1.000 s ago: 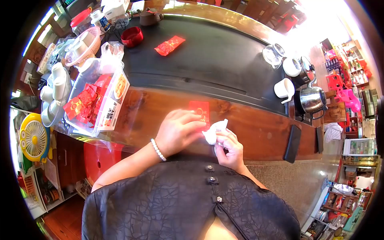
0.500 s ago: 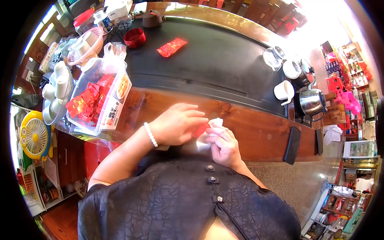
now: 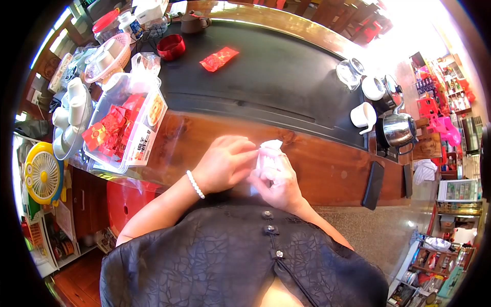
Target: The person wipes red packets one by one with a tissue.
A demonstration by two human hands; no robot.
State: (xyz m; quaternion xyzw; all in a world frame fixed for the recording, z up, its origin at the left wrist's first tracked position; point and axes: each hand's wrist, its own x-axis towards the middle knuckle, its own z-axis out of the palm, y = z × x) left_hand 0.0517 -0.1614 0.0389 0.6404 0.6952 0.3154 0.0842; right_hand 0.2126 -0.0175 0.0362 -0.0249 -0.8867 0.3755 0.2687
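My right hand (image 3: pixel 280 185) is closed around a crumpled white tissue (image 3: pixel 271 145), which sticks out above the fingers. Close beside it, my left hand (image 3: pixel 228 162) has its fingers bent inward, their tips near the tissue and slightly blurred. Whatever those fingertips may hold is hidden. A string of white beads (image 3: pixel 195 184) circles the left wrist. Both hands are over the wooden front edge (image 3: pixel 327 171) of the table. Farther back, a red packet (image 3: pixel 219 59) lies flat on the black tabletop (image 3: pixel 276 77).
To the left stands a clear plastic box (image 3: pixel 153 120) with several red packets, beside a bowl of white cups (image 3: pixel 76 110). A red bowl (image 3: pixel 171 47) is behind. On the right are a white cup (image 3: pixel 363 115), a steel kettle (image 3: pixel 399 129) and a black phone (image 3: pixel 374 185).
My right hand has turned more upright, and the tissue has moved slightly left and lower. The red piece seen between the hands is out of sight. My left hand has shifted slightly left.
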